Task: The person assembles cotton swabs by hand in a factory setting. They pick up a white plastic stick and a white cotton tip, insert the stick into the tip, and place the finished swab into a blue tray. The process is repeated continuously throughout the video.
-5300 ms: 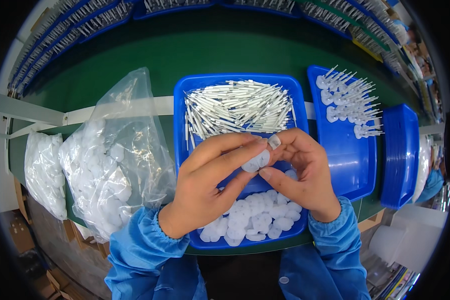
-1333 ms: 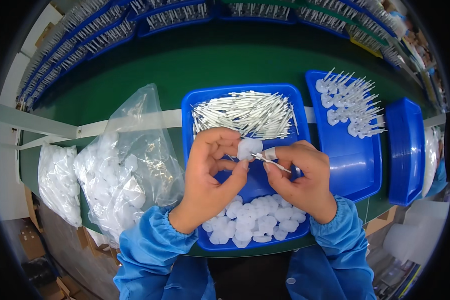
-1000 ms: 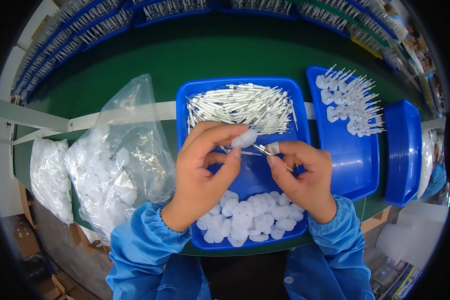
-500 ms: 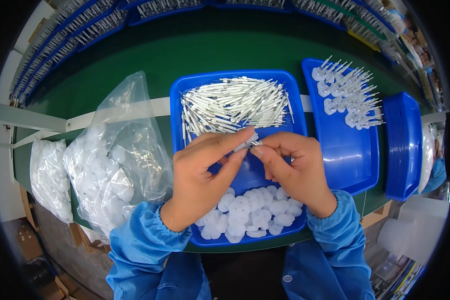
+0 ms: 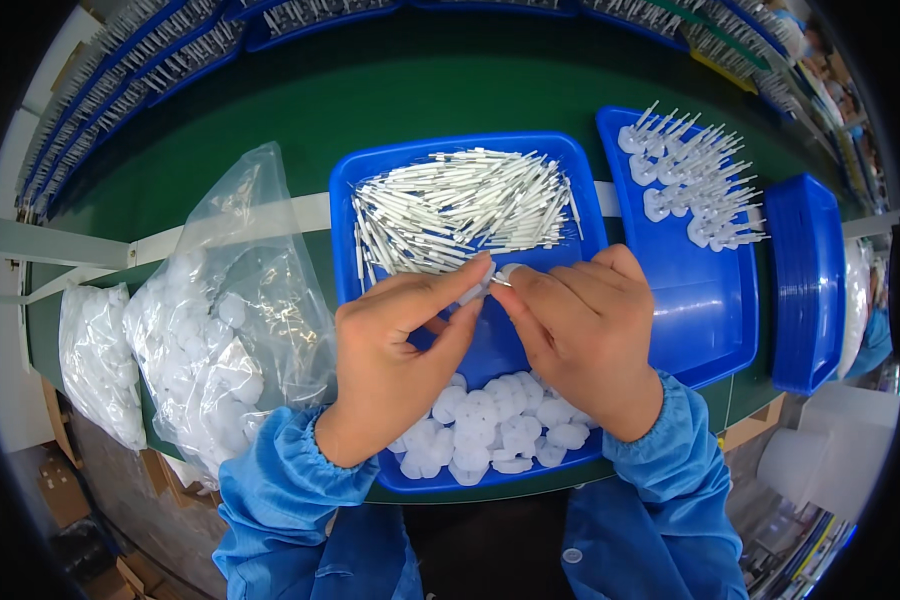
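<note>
Over the middle of a blue tray (image 5: pixel 342 270), my two hands meet fingertip to fingertip. My left hand (image 5: pixel 385 345) pinches a small translucent white plastic piece (image 5: pixel 478 284) between thumb and fingers. Against it, my right hand (image 5: pixel 590 340) pinches a thin rod (image 5: pixel 501 280) whose shiny metal end shows; my fingers cover the remainder. Beyond my hands, a heap of thin white rods with metal ends (image 5: pixel 460 205) fills the tray's far part. Loose rounded white plastic pieces (image 5: pixel 490 425) lie in its near part, below my wrists.
To the right, another blue tray (image 5: pixel 700 335) holds rows of white pieces with upright rods (image 5: pixel 685 185). Farther right stands a stack of blue trays (image 5: pixel 808 290). Clear bags of white pieces (image 5: pixel 210 340) sit on the left. Filled racks (image 5: pixel 180 60) line the green table's far edge.
My right hand has turned over and in toward the left, its back now facing up more. My left hand has shifted slightly left, still pinching the white plastic piece.
</note>
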The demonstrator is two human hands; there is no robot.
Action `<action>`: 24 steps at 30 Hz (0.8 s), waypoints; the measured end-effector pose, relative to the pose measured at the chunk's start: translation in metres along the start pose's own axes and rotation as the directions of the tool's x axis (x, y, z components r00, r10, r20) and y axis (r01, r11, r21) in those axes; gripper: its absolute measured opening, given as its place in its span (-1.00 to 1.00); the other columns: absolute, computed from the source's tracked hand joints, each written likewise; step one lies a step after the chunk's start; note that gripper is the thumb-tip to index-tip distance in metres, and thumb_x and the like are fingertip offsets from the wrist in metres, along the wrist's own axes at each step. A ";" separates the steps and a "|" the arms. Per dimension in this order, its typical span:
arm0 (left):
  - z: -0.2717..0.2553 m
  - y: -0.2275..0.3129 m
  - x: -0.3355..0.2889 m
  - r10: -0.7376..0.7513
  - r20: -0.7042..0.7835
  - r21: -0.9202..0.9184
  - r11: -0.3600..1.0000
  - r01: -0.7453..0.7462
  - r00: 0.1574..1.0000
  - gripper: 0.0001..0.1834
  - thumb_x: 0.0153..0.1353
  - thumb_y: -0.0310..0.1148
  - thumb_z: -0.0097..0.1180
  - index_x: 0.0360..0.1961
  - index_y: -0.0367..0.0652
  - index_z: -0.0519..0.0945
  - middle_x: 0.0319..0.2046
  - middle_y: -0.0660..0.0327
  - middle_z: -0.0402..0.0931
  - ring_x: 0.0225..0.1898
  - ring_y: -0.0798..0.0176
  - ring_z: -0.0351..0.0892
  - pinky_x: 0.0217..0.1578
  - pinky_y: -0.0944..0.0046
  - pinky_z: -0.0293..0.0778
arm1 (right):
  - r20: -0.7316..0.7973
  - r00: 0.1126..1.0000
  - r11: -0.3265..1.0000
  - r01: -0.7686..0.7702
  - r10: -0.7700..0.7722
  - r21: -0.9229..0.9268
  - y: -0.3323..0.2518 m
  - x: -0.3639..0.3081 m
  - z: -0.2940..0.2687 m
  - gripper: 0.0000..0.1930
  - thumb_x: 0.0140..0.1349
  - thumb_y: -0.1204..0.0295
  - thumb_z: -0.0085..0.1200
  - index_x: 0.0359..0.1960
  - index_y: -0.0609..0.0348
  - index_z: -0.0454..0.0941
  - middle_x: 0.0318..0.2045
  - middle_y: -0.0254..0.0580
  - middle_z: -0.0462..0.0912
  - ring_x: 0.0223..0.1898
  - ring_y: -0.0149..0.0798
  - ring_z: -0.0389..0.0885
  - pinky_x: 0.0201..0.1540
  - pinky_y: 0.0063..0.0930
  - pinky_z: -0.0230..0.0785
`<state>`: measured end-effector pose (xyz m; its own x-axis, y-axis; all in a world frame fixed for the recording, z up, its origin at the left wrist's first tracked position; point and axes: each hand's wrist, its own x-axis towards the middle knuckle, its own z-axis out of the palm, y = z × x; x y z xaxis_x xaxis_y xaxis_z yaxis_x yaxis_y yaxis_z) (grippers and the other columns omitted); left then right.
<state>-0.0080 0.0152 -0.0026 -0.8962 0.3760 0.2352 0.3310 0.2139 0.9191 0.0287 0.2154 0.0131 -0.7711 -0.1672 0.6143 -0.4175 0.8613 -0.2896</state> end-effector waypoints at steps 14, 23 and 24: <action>0.000 0.001 0.007 0.225 -0.149 -0.015 0.973 -0.229 0.963 -0.70 0.22 -0.73 0.38 -0.03 -0.26 0.73 0.09 -0.03 0.83 -0.14 0.14 0.85 -0.19 0.31 0.74 | 0.230 0.930 0.733 -0.368 0.287 0.572 0.010 -0.008 -0.012 -0.62 0.25 0.44 0.50 0.09 0.22 0.73 -0.29 -0.25 0.83 -0.32 -0.36 0.73 -0.08 -0.37 0.44; -0.004 0.003 0.006 0.569 0.025 0.291 0.782 -0.551 0.822 -0.69 0.05 -0.75 0.45 -0.23 -0.17 0.71 0.15 0.01 0.81 -0.02 -0.05 0.85 -0.06 0.16 0.78 | 0.424 0.837 0.327 -0.532 0.347 0.782 0.008 -0.016 -0.011 -0.71 0.44 0.56 0.38 0.13 0.32 0.66 -0.21 -0.22 0.80 -0.15 -0.47 0.78 -0.08 -0.52 0.62; -0.004 0.002 0.007 0.569 0.029 0.266 0.788 -0.555 0.822 -0.69 0.04 -0.75 0.45 -0.24 -0.18 0.71 0.15 0.00 0.81 0.00 -0.07 0.86 -0.06 0.15 0.79 | 0.449 0.823 0.289 -0.550 0.347 0.784 0.008 -0.014 -0.013 -0.73 0.44 0.56 0.38 0.11 0.32 0.65 -0.20 -0.21 0.80 -0.14 -0.46 0.79 -0.08 -0.53 0.63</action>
<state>-0.0145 0.0144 0.0022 -0.5399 0.4569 0.7070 0.8368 0.2001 0.5097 0.0429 0.2310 0.0120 -0.9957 -0.0539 0.0754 -0.0736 -0.0349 -0.9967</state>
